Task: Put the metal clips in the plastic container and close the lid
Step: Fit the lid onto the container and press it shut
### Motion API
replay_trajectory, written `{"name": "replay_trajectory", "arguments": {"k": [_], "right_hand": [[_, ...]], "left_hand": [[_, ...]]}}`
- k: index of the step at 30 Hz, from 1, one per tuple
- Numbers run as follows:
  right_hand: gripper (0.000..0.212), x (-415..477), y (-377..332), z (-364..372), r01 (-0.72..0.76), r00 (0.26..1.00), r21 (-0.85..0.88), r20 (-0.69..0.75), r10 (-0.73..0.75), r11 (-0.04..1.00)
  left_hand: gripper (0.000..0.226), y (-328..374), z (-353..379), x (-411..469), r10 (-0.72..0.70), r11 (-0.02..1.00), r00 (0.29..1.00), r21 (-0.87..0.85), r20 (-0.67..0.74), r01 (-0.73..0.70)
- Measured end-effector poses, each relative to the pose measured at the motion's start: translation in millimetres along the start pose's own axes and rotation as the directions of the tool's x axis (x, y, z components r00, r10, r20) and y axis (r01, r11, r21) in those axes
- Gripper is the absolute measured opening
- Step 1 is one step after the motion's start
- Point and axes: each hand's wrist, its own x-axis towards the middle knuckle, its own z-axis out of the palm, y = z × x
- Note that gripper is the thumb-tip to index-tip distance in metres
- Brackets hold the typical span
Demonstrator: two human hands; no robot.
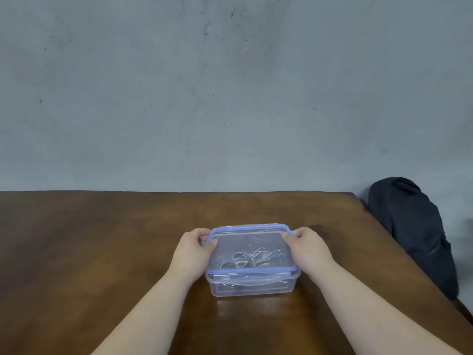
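Observation:
A clear plastic container [252, 286] stands on the wooden table, a little right of centre. Its clear lid with a blue rim [250, 271] lies on top of it. Through the plastic I see several metal clips [249, 258] lying inside. My left hand [193, 252] grips the lid's left end at the side latch, thumb on top. My right hand [308, 248] grips the lid's right end the same way. The fingertips of both hands are hidden behind the lid's ends.
The brown wooden table [102, 252] stretches left and back to a grey concrete wall [230, 98]. A dark bag [414, 231] leans past the table's right edge.

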Motion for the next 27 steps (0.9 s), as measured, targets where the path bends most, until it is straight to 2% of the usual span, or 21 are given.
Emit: {"name": "replay_trajectory", "arguments": {"k": [3, 8, 12, 14, 17, 21, 23, 27], "right_hand": [[0.034, 3, 6, 3, -0.012, 0.999, -0.137, 0.034, 0.017, 0.99], [0.039, 6, 6, 9, 0.052, 0.996, -0.213, 0.076, -0.036, 0.976], [0.042, 11, 10, 14, 0.087, 0.995, -0.288, 0.077, -0.068, 0.954], [0.043, 12, 13, 17, 0.079, 0.995, -0.289, 0.087, -0.057, 0.954], [0.04, 10, 13, 23, 0.037, 0.997, -0.195, 0.08, -0.022, 0.98], [0.037, 5, 16, 27, -0.075, 0.992, 0.065, 0.103, 0.068, 0.995], [0.034, 3, 19, 27, -0.109, 0.987, 0.169, 0.134, 0.087, 0.98], [0.033, 0, 19, 24, -0.153, 0.975, 0.24, 0.192, 0.108, 0.959]], "left_hand": [[0.027, 3, 1, -4, 0.0, 0.999, 1.0, 0.041, -0.001, 0.0], [0.027, 3, -3, -7, -0.031, 0.988, 0.998, 0.156, 0.058, 0.021], [0.024, -1, 7, -14, -0.073, 0.994, 0.994, 0.085, 0.081, 0.066], [0.03, -4, 13, -17, -0.11, 0.993, 0.991, 0.039, 0.079, 0.107], [0.036, -1, 16, -23, -0.163, 0.976, 0.981, -0.13, 0.103, 0.176], [0.033, 2, 19, -26, -0.184, 0.935, 0.969, -0.274, 0.166, 0.225], [0.031, 3, 20, -24, -0.19, 0.926, 0.965, -0.294, 0.18, 0.237], [0.023, 2, 18, -20, -0.162, 0.939, 0.961, -0.266, 0.223, 0.22]]}}
